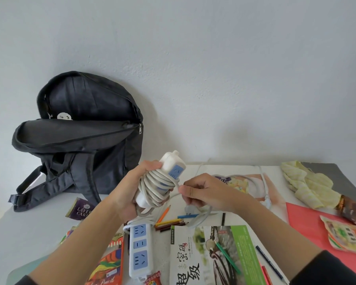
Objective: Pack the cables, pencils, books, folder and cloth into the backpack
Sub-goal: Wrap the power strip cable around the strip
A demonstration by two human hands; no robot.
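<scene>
**Green book (210, 258) and spare strip (139, 254) up front, cord wrap looks nearly done behind them**

Going from the left: the black backpack (80, 124) is at 10 o'clock, leaning on the wall with the main compartment unzipped. A white plug (64, 116) pokes out of it, so I'd guess one cable is packed. The pencil box (109, 262) sits down at 7 o'clock.

Dead centre, the left hand (130, 190) has its fingers (152, 164) curled tight round the white power strip (162, 182), which has its cord coiled round the body. The right hand (206, 192) is just beside it, thumb and forefinger pinching the loose cord (199, 222). The tail drops to the surface (29, 223), and its plug (188, 209) lies right among the loose pencils (169, 223). Further right, the red folder (308, 221) is at 4 o'clock and the yellow cloth (308, 186) at 3 o'clock, neither packed yet.

What I reckon could bite:
- If that pinch eases off, the stiff coils could spring loose and slide off the end of the strip.
- A hard yank on the tail would drag the plug through the pencils, and they'd roll, maybe off the edge.
- The backpack's front flap sags over the mouth. Stuffing the bundle in one-handed could snag it or tip the bag.
</scene>
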